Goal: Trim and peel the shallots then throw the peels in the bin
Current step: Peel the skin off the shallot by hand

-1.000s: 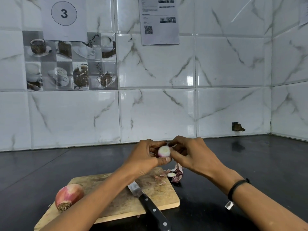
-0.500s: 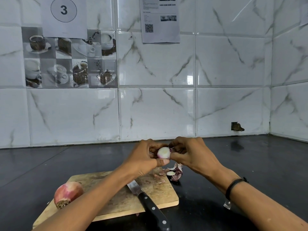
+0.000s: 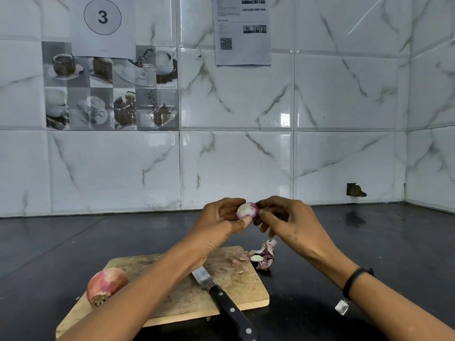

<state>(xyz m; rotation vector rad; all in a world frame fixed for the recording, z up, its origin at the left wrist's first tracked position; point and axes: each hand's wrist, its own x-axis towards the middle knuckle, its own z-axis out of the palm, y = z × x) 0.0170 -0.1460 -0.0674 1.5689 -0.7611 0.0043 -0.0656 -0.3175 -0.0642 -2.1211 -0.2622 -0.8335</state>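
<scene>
Fingers of left hand and right hand pinch part-peeled shallot, long axis roughly level, purple end rightward.

Held shallot: underside and right end covered by left hand and right hand; cannot tell whether right fingertips pinch skin or flesh. Knife: blade tip hidden under left forearm, handle end cut by bottom edge. Printed sheet: top cut off, text too small to read. Wristband tag: markings unreadable.
</scene>
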